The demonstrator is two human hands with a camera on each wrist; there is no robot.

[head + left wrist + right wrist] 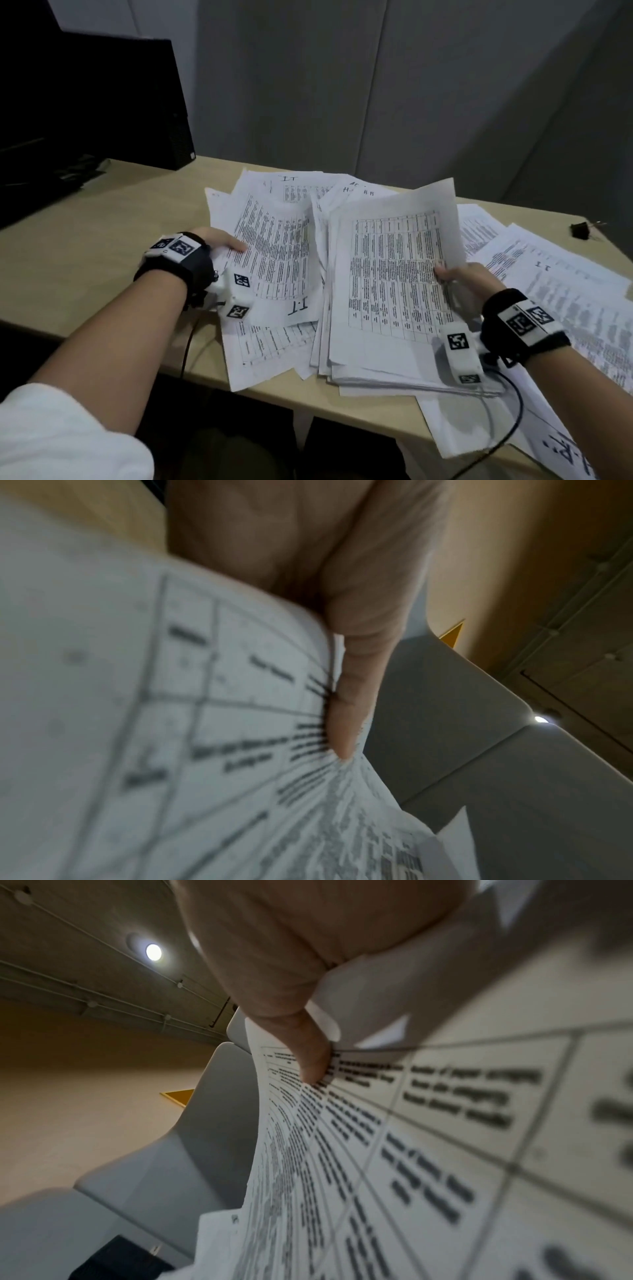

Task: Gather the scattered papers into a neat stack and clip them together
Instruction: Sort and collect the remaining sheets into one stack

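Note:
Printed sheets with tables lie spread over the wooden desk (102,240). My left hand (222,241) pinches the left edge of a bundle of papers (274,253), thumb on top; in the left wrist view the thumb (352,696) presses on the printed sheet (205,723). My right hand (455,274) pinches the right edge of a thicker, lifted bundle of papers (394,274); the right wrist view shows its thumb (308,1056) on the sheet (411,1150). More loose papers (555,274) lie at the right. A black binder clip (582,230) sits at the far right of the desk.
A black computer case (102,102) stands at the back left on the desk, with dark cables beside it. Grey partition walls (376,85) close off the back. A black cable (513,428) runs from my right wrist over the desk's front edge.

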